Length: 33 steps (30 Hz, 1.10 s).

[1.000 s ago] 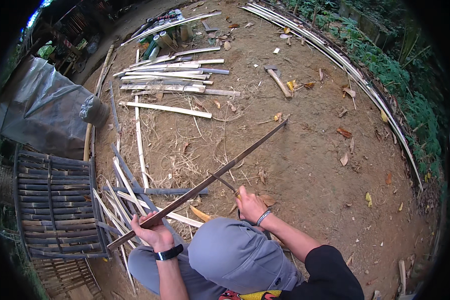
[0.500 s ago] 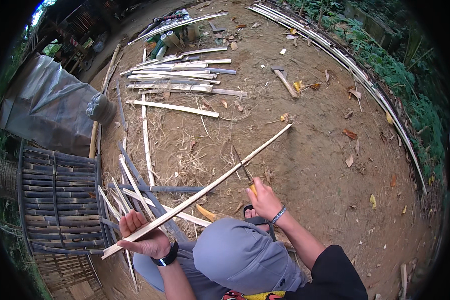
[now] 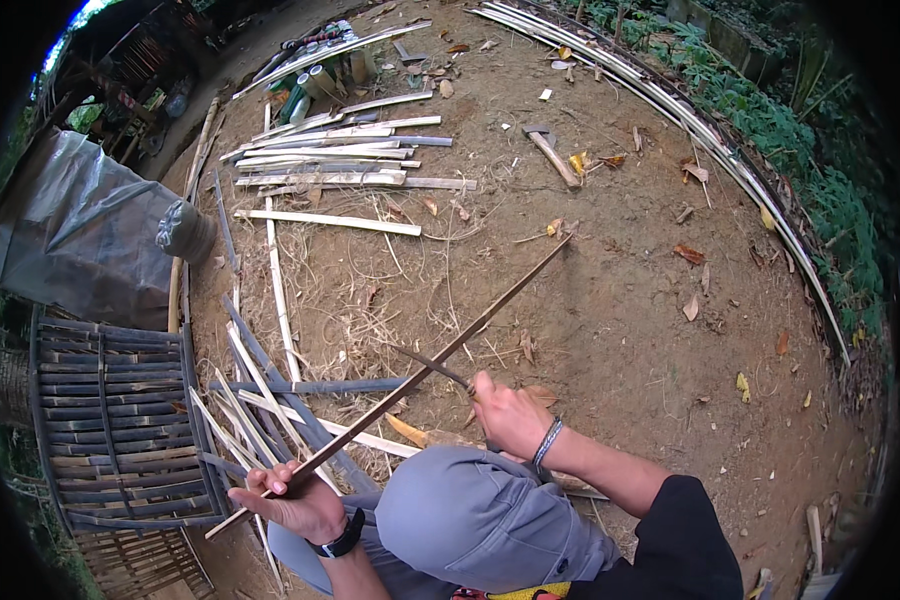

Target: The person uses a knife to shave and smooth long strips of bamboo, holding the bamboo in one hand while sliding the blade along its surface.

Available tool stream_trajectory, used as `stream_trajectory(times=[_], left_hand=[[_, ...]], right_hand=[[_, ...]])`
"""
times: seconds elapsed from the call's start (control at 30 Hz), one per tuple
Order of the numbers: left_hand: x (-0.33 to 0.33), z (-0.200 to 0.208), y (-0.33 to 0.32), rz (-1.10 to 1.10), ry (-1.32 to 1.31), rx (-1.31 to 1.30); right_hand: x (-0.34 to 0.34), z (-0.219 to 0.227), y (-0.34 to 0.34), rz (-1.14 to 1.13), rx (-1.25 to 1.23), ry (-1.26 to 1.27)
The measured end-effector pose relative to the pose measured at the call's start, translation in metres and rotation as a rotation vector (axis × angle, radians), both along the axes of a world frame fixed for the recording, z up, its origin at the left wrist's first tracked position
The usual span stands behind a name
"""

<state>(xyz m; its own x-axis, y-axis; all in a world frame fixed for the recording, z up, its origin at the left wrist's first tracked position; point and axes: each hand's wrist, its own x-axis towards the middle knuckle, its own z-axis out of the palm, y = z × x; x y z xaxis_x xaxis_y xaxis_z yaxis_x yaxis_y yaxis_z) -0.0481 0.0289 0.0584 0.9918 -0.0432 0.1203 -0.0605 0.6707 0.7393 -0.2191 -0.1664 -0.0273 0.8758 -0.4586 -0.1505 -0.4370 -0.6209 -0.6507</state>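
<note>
A long bamboo strip (image 3: 515, 290) slants from my lap up to the right, its darker side or edge facing up. Near its lower end my left hand (image 3: 308, 508) holds it, with the strip lying between thumb and curled fingers. My right hand (image 3: 515, 418) is closed round a knife (image 3: 457, 379); the fingers mostly hide its handle. The blade crosses the strip about midway along, pointing up and left. Whether its edge bites into the bamboo I cannot tell.
Split bamboo strips (image 3: 320, 180) lie in a loose pile ahead, with more beside my left knee (image 3: 450, 500). A hatchet (image 3: 552, 155) rests on the dirt. At left stand a slatted bamboo rack (image 3: 120, 420) and a plastic-covered heap (image 3: 80, 220). Long strips (image 3: 690, 120) line the right edge.
The strip has rolled from its pale face to a darker side. My right hand has shifted slightly left and down, and the blade has swung from pointing upward to pointing left across the strip.
</note>
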Motion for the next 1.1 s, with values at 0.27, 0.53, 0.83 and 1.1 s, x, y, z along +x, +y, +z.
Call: stream_trajectory(times=[0.27, 0.53, 0.83, 1.1], left_hand=[[0.000, 0.000, 0.004, 0.003, 0.010, 0.013], [0.003, 0.001, -0.001, -0.036, 0.010, -0.011], [0.003, -0.001, -0.005, -0.001, 0.045, -0.009], [0.009, -0.003, -0.010, -0.004, 0.098, -0.016]], right_hand=[[0.003, -0.005, -0.022, 0.002, 0.016, 0.085], [-0.002, -0.053, -0.079, -0.161, -0.028, 0.211], [-0.009, -0.080, -0.132, -0.351, -0.082, 0.272], [-0.016, -0.108, -0.147, -0.363, -0.125, 0.271]])
